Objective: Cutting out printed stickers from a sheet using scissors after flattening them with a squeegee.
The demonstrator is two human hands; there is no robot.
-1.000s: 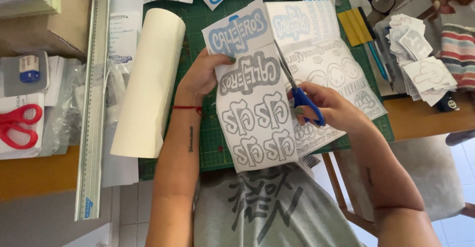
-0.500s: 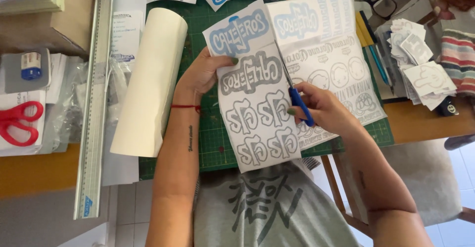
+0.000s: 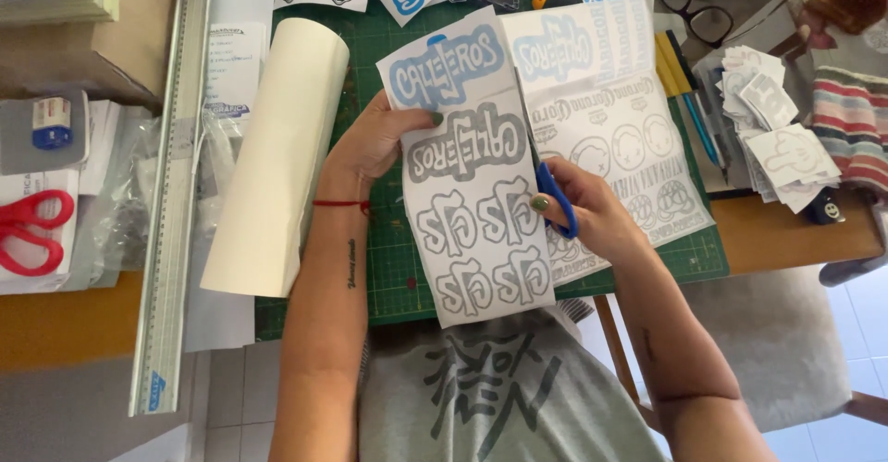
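The step in hand is cutting a sticker sheet [image 3: 476,203] apart along its length. The left hand [image 3: 375,143] pinches the sheet's left edge above the green cutting mat [image 3: 393,268]. The right hand [image 3: 583,208] is closed around blue-handled scissors [image 3: 555,198]. The next move calls for a straight, steady cut between the prints.

left hand [image 3: 375,143] gripping, right hand [image 3: 583,212] clenched
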